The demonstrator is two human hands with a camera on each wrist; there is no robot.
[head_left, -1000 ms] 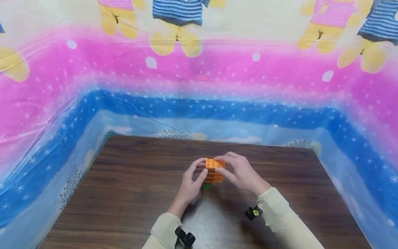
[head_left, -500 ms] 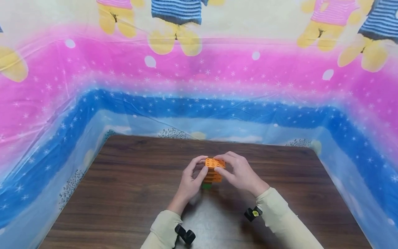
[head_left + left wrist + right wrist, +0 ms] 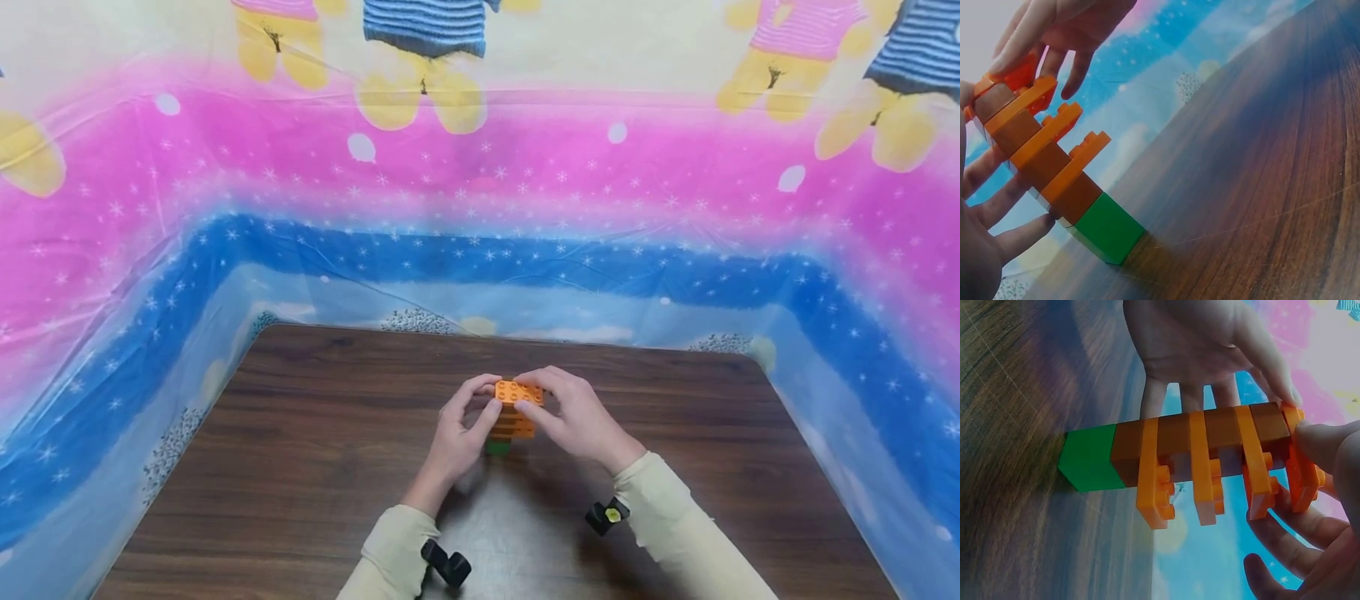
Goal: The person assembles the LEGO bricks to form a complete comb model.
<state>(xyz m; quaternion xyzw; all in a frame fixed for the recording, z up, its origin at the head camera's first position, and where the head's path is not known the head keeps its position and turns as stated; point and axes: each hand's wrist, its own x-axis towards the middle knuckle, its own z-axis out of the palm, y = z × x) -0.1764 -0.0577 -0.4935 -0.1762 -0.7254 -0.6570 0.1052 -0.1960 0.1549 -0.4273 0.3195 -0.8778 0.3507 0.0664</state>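
Note:
A tower of toy building bricks stands upright on the table, with a green brick (image 3: 1091, 459) at its foot. Above that, brown bricks (image 3: 1172, 437) alternate with flat orange bricks that jut out to the right. The top orange brick (image 3: 516, 392) shows its studs. My left hand (image 3: 459, 429) wraps the tower from the left, thumb at the top brick's near corner and fingers spread along the far side. From the right, my right hand (image 3: 585, 417) pinches the overhanging end of the top orange brick between thumb and fingers.
The dark wood-grain table (image 3: 315, 467) extends around the tower on every side. A printed cloth (image 3: 480, 258) in pink and blue hangs behind and along both sides. Black camera mounts (image 3: 447, 567) sit on both wrists.
My right hand and wrist have edged very slightly left. Both hands stay at the top of the tower, which keeps its shape.

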